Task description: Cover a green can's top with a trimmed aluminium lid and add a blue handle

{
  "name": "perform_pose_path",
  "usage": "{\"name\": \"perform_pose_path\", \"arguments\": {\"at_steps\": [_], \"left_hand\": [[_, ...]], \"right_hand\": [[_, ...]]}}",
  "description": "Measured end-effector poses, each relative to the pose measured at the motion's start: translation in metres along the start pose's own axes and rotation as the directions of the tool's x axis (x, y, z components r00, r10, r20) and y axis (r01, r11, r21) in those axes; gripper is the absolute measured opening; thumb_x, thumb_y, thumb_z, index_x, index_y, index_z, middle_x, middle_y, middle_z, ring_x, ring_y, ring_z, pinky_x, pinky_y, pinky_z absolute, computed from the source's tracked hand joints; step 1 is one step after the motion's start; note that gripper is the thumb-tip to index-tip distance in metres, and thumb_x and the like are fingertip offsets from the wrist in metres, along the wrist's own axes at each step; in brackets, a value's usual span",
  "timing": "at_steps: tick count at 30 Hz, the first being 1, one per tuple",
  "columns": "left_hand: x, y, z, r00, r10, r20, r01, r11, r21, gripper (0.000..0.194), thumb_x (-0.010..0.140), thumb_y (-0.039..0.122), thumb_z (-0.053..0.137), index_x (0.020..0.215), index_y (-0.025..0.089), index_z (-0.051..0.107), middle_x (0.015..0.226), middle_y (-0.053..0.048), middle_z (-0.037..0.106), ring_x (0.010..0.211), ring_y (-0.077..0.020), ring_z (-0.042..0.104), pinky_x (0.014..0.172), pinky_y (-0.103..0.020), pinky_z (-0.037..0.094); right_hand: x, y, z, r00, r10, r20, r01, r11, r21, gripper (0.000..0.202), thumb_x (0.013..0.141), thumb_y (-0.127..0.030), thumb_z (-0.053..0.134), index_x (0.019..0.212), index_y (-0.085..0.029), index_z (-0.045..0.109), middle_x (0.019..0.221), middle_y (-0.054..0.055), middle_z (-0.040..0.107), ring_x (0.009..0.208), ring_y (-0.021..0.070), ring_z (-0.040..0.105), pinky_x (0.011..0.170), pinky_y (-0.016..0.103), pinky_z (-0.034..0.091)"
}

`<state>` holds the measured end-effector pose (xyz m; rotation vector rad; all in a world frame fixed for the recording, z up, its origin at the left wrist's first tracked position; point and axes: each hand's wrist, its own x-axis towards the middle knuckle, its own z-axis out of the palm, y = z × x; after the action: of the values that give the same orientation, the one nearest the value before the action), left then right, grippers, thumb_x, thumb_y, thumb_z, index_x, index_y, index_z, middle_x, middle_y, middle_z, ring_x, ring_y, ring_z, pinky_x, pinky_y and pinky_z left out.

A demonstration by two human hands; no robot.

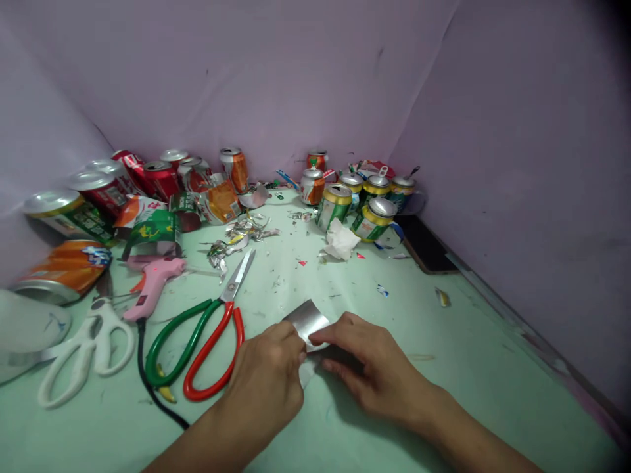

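A small piece of silvery sheet metal (308, 320) is between my two hands, low over the table. My left hand (276, 364) has its fingers curled round the piece's left and near edge. My right hand (372, 361) grips the right edge, its index finger on the bright face and its thumb lower down. To the left of my left hand lie large scissors (193, 351) with one green and one red handle, blades pointing away. Just beyond them rests a pink glue gun (156, 282) with a black cord.
White-handled scissors (89, 351) lie at the left. Drink cans, whole and cut, crowd the back left, with metal shavings (241, 233) nearby. More cans (335, 205) and a crumpled tissue (341, 240) stand at the back right, beside a dark phone (428, 243). Walls enclose the table (468, 394).
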<state>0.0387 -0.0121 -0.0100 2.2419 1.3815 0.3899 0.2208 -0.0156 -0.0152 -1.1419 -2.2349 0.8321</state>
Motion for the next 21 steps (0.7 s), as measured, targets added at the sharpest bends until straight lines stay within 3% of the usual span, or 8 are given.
{"name": "perform_pose_path", "arguments": {"at_steps": [3, 5, 12, 21], "left_hand": [[0.0002, -0.0016, -0.0014, 1.000, 0.001, 0.017, 0.000, 1.000, -0.023, 0.027, 0.083, 0.013, 0.037, 0.072, 0.017, 0.061, 0.073, -0.004, 0.056, 0.066, -0.0158, 0.056, 0.059, -0.028, 0.043], [-0.0005, -0.0020, -0.0012, 1.000, 0.000, 0.020, 0.000, 1.000, -0.010, 0.027, 0.083, 0.013, 0.037, 0.071, 0.017, 0.061, 0.073, -0.004, 0.056, 0.066, -0.0157, 0.056, 0.060, -0.027, 0.043], [0.0015, -0.0008, -0.0014, 0.999, -0.015, 0.044, 0.012, 0.998, 0.064, 0.024, 0.080, 0.011, 0.039, 0.068, 0.018, 0.059, 0.073, -0.002, 0.056, 0.066, -0.0159, 0.057, 0.057, -0.027, 0.040], [0.0035, -0.0023, -0.0028, 0.998, -0.032, 0.058, 0.030, 0.999, 0.039, 0.021, 0.080, 0.013, 0.042, 0.065, 0.018, 0.056, 0.072, -0.001, 0.055, 0.063, -0.0142, 0.055, 0.056, -0.026, 0.038]], "right_hand": [[-0.0011, -0.0015, 0.0009, 1.000, 0.008, 0.029, -0.008, 1.000, 0.002, 0.054, 0.077, -0.006, 0.053, 0.126, -0.024, 0.040, 0.101, 0.002, 0.065, 0.086, 0.0186, 0.050, 0.072, 0.032, 0.041], [-0.0006, -0.0019, 0.0008, 0.999, 0.020, 0.047, -0.020, 1.000, 0.001, 0.058, 0.076, -0.005, 0.052, 0.128, -0.024, 0.037, 0.104, 0.002, 0.065, 0.089, 0.0189, 0.048, 0.076, 0.033, 0.040], [0.0047, 0.0006, 0.0019, 0.999, 0.036, 0.035, -0.037, 0.999, 0.017, 0.040, 0.083, -0.013, 0.050, 0.121, -0.023, 0.042, 0.091, 0.003, 0.066, 0.087, 0.0206, 0.047, 0.075, 0.035, 0.040], [0.0015, -0.0005, 0.0069, 0.999, 0.050, 0.016, -0.051, 0.997, 0.051, 0.044, 0.080, -0.008, 0.051, 0.120, -0.024, 0.039, 0.097, 0.001, 0.066, 0.093, 0.0190, 0.051, 0.081, 0.035, 0.041]]}}
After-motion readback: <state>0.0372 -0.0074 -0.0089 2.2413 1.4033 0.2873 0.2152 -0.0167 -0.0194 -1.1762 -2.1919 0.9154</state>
